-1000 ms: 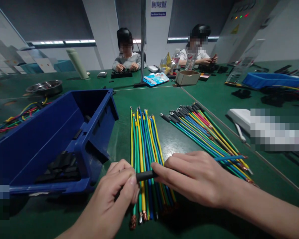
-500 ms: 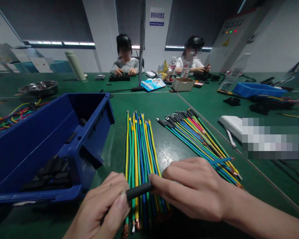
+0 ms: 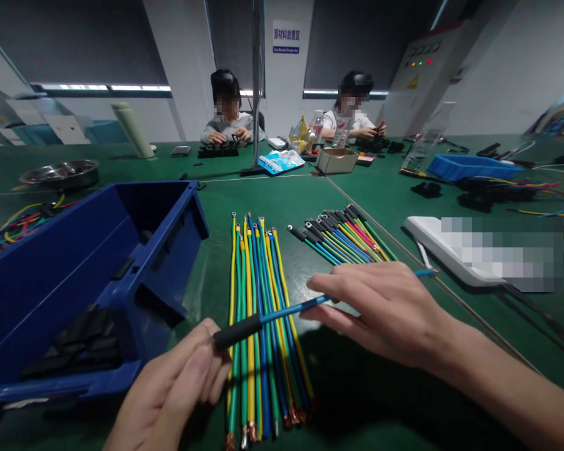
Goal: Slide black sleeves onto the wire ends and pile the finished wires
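Observation:
A blue wire (image 3: 294, 309) runs slantwise between my two hands, with a black sleeve (image 3: 237, 332) around its near left end. My left hand (image 3: 178, 382) is closed, pinching the wire at the sleeve's end; the tip there is hidden by the fingers. My right hand (image 3: 380, 307) is loosely closed around the wire farther along, and the wire's far end sticks out beyond the knuckles. Below them lies a row of yellow, green and blue wires (image 3: 251, 282) with lugs at the top and bare copper at the bottom.
At the left stands a blue bin (image 3: 136, 363) holding black sleeves (image 3: 82, 341). A fan of sleeved wires (image 3: 343, 235) lies beyond my right hand, near a white device (image 3: 451, 250). Across the table (image 3: 202, 250) sit two people, with a small carton (image 3: 336, 161) in front of them.
My right hand has moved off the sleeve and slid rightward and up along the blue wire, baring a stretch of it. My left hand has shifted slightly left and down, still gripping.

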A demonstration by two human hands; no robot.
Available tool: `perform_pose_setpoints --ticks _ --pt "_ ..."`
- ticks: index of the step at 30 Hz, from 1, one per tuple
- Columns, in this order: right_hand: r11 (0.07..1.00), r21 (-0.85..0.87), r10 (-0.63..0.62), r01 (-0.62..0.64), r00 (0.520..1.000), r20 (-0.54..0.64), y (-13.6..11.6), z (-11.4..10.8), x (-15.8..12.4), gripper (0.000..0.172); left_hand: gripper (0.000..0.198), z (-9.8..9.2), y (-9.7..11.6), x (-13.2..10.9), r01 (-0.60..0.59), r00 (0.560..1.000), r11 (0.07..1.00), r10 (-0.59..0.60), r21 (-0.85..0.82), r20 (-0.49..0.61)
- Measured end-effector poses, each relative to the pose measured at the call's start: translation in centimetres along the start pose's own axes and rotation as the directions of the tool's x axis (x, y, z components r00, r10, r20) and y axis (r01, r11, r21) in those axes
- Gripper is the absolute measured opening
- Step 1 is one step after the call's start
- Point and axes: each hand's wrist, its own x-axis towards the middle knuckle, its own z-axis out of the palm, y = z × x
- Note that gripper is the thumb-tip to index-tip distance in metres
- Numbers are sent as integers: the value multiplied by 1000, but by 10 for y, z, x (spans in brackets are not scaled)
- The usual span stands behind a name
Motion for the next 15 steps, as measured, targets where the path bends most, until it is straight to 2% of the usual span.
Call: perform_pose_setpoints --ticks 3,5,7,10,15 --pt "981 -40 190 -190 982 -13 7 6 -2 17 40 -1 1 9 -194 977 978 186 81 99" --pt "941 -88 333 -328 942 43 13 10 -2 20 27 0 4 12 -334 937 916 297 223 184" --pt "914 -130 399 -384 909 118 20 14 -3 18 14 1 5 12 -422 905 831 358 363 232" --pt "903 -151 425 -403 890 167 26 17 -5 14 22 0 4 10 -481 876 723 395 495 276" --pt "897 -147 440 -418 876 195 26 21 -7 13 40 -1 -2 9 -513 858 624 359 589 367"
